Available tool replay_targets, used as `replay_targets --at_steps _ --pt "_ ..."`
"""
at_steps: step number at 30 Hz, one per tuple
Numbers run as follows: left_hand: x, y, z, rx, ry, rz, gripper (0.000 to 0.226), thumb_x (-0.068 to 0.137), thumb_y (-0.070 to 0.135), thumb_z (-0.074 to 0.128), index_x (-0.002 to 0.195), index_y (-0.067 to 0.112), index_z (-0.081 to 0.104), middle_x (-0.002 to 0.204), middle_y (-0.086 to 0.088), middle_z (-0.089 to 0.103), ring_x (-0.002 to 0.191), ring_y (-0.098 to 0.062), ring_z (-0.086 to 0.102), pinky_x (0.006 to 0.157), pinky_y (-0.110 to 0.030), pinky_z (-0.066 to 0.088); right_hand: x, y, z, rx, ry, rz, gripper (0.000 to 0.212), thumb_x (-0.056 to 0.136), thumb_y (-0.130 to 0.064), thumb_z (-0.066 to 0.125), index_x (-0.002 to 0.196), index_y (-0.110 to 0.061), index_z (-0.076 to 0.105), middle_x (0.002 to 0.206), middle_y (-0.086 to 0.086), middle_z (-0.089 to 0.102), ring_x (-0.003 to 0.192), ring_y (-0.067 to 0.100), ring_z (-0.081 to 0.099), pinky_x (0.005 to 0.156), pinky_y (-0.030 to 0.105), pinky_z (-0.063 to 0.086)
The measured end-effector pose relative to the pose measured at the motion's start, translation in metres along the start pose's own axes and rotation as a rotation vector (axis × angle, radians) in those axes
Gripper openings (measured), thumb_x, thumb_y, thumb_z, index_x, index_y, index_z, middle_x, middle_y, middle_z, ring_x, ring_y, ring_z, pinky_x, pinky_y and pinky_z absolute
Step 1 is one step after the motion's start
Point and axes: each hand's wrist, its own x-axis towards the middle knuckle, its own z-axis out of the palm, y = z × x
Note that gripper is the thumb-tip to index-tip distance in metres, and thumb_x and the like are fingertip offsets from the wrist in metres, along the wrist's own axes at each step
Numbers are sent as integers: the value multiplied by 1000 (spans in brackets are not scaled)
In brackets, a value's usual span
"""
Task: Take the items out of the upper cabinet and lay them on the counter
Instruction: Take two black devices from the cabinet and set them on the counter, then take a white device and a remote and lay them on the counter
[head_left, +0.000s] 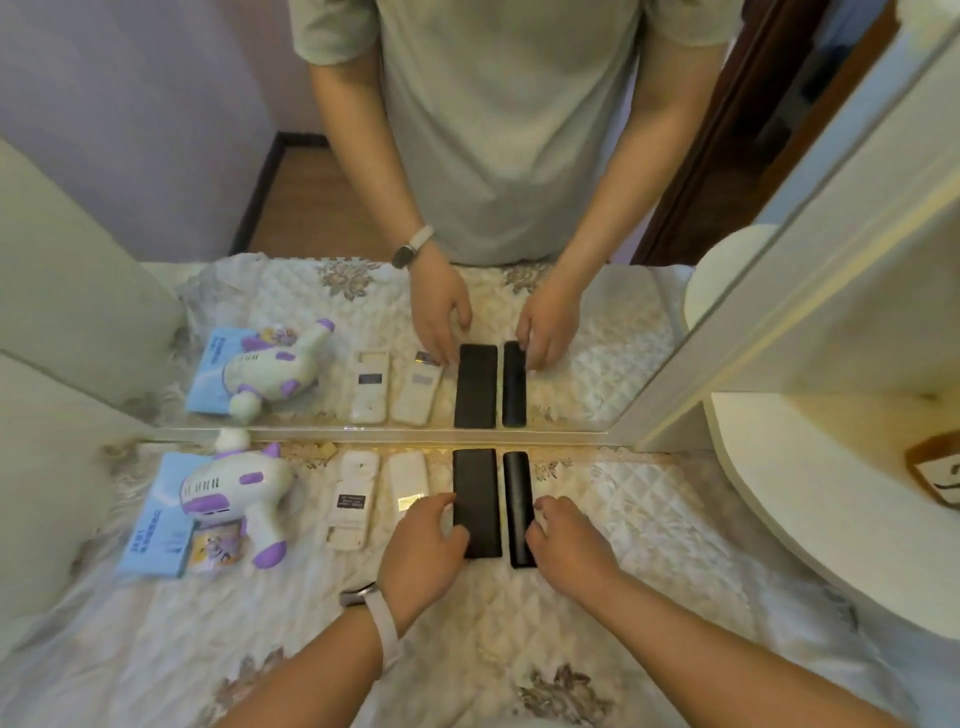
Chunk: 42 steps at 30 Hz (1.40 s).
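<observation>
Two black remotes lie side by side on the quilted counter cloth (649, 519), against the mirror. My left hand (423, 551) rests on the near left edge of the wider black remote (475, 493), fingers curled against it. My right hand (566, 545) touches the right side of the narrower black remote (518, 499) with its fingertips. Two white remotes, one (353, 499) and the other (410, 480), lie to the left. Further left a white and purple toy gun (236, 491) sits on a blue booklet (156, 519).
A mirror (597, 338) stands along the back of the counter and repeats the scene. A white rounded shelf (810, 493) juts out at the right, with a brown labelled item (935, 475) on it. A pale cabinet panel (57, 415) bounds the left.
</observation>
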Motion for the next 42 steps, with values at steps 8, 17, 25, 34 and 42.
replay_targets --at_steps 8,17,25,34,42 --pt "-58 6 0 413 238 163 46 87 33 52 131 20 57 131 1 58 117 -20 55 97 -34 44 -35 -2 -29 -322 90 -440 37 95 -35 38 123 -18 55 121 1 54 114 23 49 89 39 47" --pt "-150 -10 -5 649 494 158 39 80 39 50 111 23 67 110 -1 68 97 -22 65 79 -40 54 -67 -32 -22 -496 166 -979 43 87 -41 40 103 -12 67 105 6 65 99 29 61 77 40 50" --pt "-232 -43 -16 688 664 12 42 83 43 47 116 24 66 115 -1 67 107 -23 63 90 -43 51 -118 -88 2 -490 142 -1325 40 86 -45 48 107 -16 67 111 5 67 100 27 62 80 41 53" --pt "-361 -107 -18 599 911 -248 39 85 40 50 116 22 65 115 0 64 110 -22 58 96 -40 45 -211 -160 70 -488 23 -1665 41 83 -44 52 110 -17 65 107 4 66 101 27 60 84 41 51" --pt "-515 -173 4 652 1073 -424 32 82 38 60 108 20 67 111 -1 65 110 -22 58 96 -38 42 -351 -197 165 -529 -60 -1931 43 87 -46 50 115 -17 64 110 4 65 105 28 59 86 43 50"
